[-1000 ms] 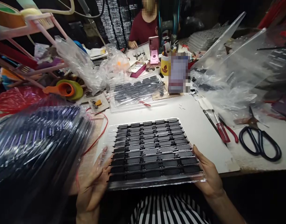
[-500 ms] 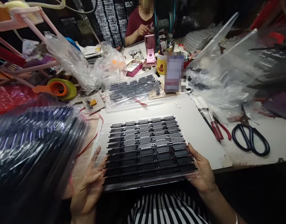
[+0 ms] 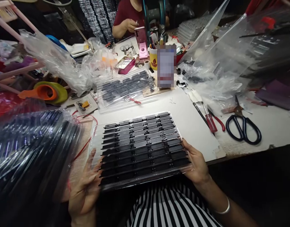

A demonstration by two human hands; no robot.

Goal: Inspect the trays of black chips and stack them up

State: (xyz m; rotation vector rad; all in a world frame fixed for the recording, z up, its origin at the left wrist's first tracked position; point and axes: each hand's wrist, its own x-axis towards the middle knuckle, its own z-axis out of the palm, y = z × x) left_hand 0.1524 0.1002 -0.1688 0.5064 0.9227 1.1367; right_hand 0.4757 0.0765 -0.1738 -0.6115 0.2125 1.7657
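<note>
A clear plastic tray [image 3: 94, 148] holds several rows of black comb-like strips [image 3: 145, 145]. My left hand [image 3: 84, 189] grips the tray's left side, its fingers partly seen through the clear plastic. On the opposite side my right hand [image 3: 198, 165] has hold of the right edge, thumb along the rim. The tray is tilted towards me at the front of the table, over a white board [image 3: 189, 126]. Behind it lies a second clear tray [image 3: 126, 88] with similar dark strips and a small red piece on top.
Stacked wrapped trays [image 3: 29, 151] stand close on the left. Scissors [image 3: 244, 129], a red screwdriver [image 3: 210, 121] and red-handled pliers [image 3: 219, 123] lie right. A phone [image 3: 166, 67] leans before a yellow mug [image 3: 153, 58]. Plastic bags [image 3: 213, 75] cover the right back. A co-worker's hand [image 3: 129, 25] is opposite.
The whole view has shifted, so the table's things sit further left and slightly higher. Both hands keep their hold on the tray, which has barely changed its tilt.
</note>
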